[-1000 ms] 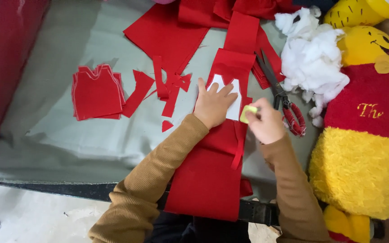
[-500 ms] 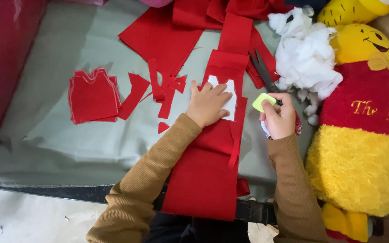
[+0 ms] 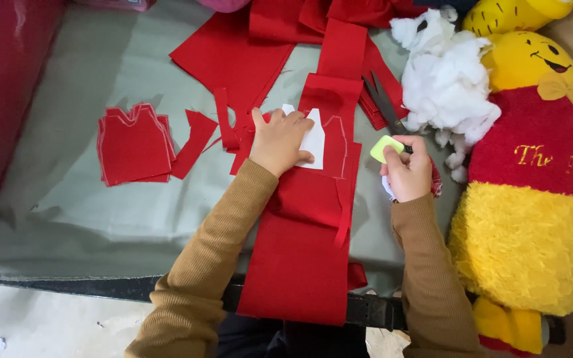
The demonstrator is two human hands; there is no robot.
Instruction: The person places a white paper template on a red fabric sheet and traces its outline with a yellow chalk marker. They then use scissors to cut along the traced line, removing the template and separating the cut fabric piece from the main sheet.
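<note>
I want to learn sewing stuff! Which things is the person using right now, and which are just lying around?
In use:
- left hand pressing the white paper pattern flat
- long red fabric strip under the pattern
- right hand holding the yellow-green chalk

Lying about:
- scissors
- white stuffing
- yellow plush toy
- stack of cut red pieces
- red scraps

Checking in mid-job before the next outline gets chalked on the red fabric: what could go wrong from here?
1. The paper pattern is pinned only by the left hand; it may slip on the red fabric strip and skew the outline.
2. The strip hangs over the table edge, so its weight could drag it.
3. Scissors lie close to the right hand holding the green chalk; a reach might snag them.
</note>
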